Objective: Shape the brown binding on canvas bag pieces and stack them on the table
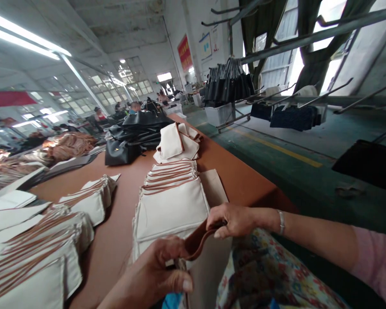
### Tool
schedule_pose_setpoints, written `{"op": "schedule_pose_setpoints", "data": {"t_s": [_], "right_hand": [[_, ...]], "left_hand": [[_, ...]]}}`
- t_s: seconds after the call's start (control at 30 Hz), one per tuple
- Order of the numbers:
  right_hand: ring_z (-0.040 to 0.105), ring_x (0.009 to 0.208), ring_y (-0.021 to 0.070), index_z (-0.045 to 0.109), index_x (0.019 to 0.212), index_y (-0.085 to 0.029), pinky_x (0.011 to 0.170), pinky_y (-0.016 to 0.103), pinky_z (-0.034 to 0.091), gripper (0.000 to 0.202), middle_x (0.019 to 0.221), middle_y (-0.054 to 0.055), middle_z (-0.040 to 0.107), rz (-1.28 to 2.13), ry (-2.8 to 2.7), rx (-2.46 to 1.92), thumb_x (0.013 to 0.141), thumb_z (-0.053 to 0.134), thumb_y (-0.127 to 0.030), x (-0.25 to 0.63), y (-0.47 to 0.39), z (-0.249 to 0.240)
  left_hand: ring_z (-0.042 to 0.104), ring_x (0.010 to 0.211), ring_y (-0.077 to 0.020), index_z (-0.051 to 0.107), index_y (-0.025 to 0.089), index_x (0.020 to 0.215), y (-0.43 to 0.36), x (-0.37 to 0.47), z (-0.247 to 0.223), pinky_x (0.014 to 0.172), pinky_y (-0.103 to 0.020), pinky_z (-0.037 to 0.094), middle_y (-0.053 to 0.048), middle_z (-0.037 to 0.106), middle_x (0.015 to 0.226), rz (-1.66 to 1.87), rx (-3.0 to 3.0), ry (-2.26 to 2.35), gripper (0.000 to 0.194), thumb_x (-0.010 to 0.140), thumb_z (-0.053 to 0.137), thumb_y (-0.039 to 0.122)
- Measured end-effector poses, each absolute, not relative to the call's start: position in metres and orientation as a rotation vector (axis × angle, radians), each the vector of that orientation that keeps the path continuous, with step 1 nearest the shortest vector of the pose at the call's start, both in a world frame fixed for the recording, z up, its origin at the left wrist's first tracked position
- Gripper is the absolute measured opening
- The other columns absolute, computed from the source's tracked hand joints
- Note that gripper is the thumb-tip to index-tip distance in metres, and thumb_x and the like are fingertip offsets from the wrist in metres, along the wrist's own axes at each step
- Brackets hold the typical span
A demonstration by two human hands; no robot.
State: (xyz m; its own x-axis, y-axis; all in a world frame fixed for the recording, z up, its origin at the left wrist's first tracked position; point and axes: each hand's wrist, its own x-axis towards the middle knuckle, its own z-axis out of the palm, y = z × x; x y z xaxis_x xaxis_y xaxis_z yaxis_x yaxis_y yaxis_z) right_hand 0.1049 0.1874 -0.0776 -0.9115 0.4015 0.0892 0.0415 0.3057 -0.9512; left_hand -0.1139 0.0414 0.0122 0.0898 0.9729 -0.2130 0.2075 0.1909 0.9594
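Observation:
Between my two hands hangs a cream bag [209, 262] with a brown inner edge along its top, close to my lap. My left hand [162, 270] pinches one top corner, the thumb on the near face. At the other top corner my right hand [228, 220] grips the edge with fingers curled over it. The mouth of the bag gapes a little, and its lower part drops out of view. Just beyond my hands lies a row of overlapping cream bag pieces [172, 208] with brown edges.
More cream pieces [28, 279] lie stacked on the left of the brown table [112, 231]. Further back are folded cream pieces [171, 141] and black bags [124, 148]. Metal racks with hanging black bags [228, 88] stand to the right, past the table edge.

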Motion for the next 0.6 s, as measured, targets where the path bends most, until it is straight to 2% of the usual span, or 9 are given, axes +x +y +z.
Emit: {"op": "schedule_pose_setpoints", "data": {"t_s": [0.07,0.1,0.17,0.27,0.4,0.6], "right_hand": [[0.056,0.08,0.0135,0.065,0.111,-0.012,0.067,0.022,0.044,0.04,0.094,0.005,0.063,1.764,-2.153,-0.328,0.081,0.067,-0.038,0.097,0.176,-0.059],[0.055,0.078,0.0126,0.063,0.114,-0.013,0.064,0.021,0.043,0.042,0.094,0.004,0.063,1.823,-2.115,-0.315,0.083,0.064,-0.041,0.094,0.169,-0.049],[0.049,0.067,0.0093,0.063,0.104,-0.011,0.057,0.018,0.039,0.04,0.081,0.0,0.058,1.816,-2.124,-0.337,0.08,0.068,-0.043,0.091,0.157,-0.037],[0.039,0.059,0.0067,0.061,0.086,-0.011,0.052,0.018,0.032,0.028,0.067,-0.005,0.048,1.714,-2.149,-0.408,0.078,0.07,-0.036,0.092,0.142,-0.032],[0.044,0.064,0.0083,0.063,0.089,-0.011,0.057,0.019,0.036,0.018,0.072,-0.002,0.054,1.678,-2.085,-0.385,0.084,0.063,-0.029,0.097,0.135,-0.033],[0.047,0.067,0.0092,0.066,0.088,-0.01,0.06,0.019,0.038,0.021,0.074,-0.001,0.054,1.675,-2.167,-0.261,0.088,0.06,-0.031,0.101,0.134,-0.028]], "left_hand": [[0.058,0.075,-0.0218,0.073,0.017,0.071,0.054,-0.106,0.018,0.073,-0.03,0.047,-0.003,0.065,0.07,0.771,1.294,1.281,0.033,0.057,0.087,0.044],[0.056,0.072,-0.0198,0.071,0.016,0.071,0.059,-0.103,0.02,0.069,-0.028,0.046,-0.002,0.063,0.068,0.725,1.296,1.263,0.032,0.06,0.085,0.043],[0.052,0.065,-0.0161,0.069,0.015,0.074,0.065,-0.1,0.02,0.063,-0.024,0.042,0.001,0.059,0.065,0.663,1.285,1.267,0.033,0.063,0.084,0.042],[0.045,0.062,-0.0129,0.066,0.014,0.076,0.063,-0.103,0.014,0.056,-0.022,0.034,0.003,0.054,0.065,0.626,1.294,1.331,0.037,0.064,0.082,0.044],[0.037,0.062,-0.0115,0.059,0.015,0.071,0.049,-0.107,0.008,0.055,-0.022,0.027,0.004,0.045,0.064,0.665,1.336,1.37,0.041,0.072,0.074,0.053],[0.036,0.062,-0.0119,0.059,0.015,0.071,0.03,-0.096,0.018,0.056,-0.022,0.03,0.002,0.044,0.065,0.698,1.295,1.456,0.038,0.079,0.066,0.052]]}}
